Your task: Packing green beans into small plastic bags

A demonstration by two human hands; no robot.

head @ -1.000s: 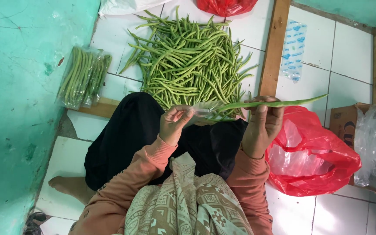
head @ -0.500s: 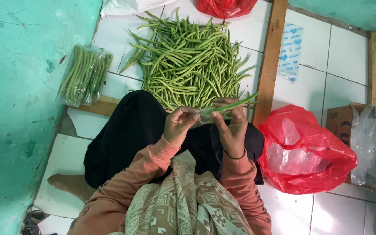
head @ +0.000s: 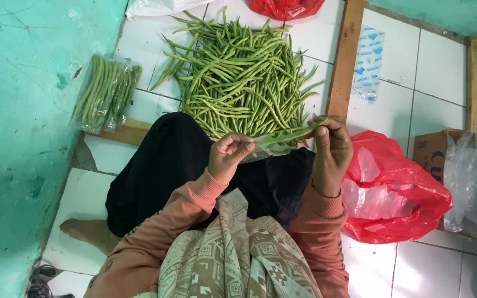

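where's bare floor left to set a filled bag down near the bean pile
Bare white tile lies between the packed bean bags and the loose bean pile, and right of the wooden strip above the red bag. Crowded: the lap, where the left hand and right hand hold beans.

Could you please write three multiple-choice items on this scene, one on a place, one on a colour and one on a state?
1. Where does the loose pile of green beans lie?
A. on the white tiled floor
B. inside the cardboard box
C. on a chair

2. What colour is the plastic bag beside the right hand?
A. blue
B. red
C. black

3. What does the left hand do?
A. rests flat on the floor
B. hangs empty
C. pinches a clear bag holding beans

Key: 1 A, the pile spreads over the tiles. 2 B, the bag is plainly red. 3 C, its fingers close on the clear plastic.
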